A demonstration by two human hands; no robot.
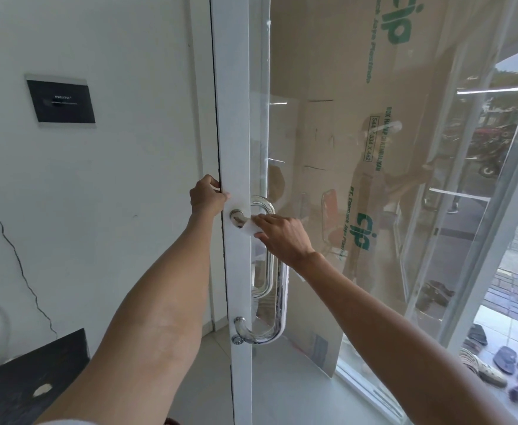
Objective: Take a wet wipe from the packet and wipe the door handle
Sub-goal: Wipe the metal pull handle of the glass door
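Mid-frame, my right hand pinches the wet wipe on the vertical door handle top; left hand grips the door edge.

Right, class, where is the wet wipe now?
The wet wipe is mid-frame in the head view, held by the right hand against the upper door handle.

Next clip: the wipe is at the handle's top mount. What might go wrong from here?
1. The left hand curls its fingers round the door edge at the frame gap; if the door swings, they may get pinched.
2. The right hand holds the wet wipe only at the top of the door handle; the long lower bar may go unwiped.
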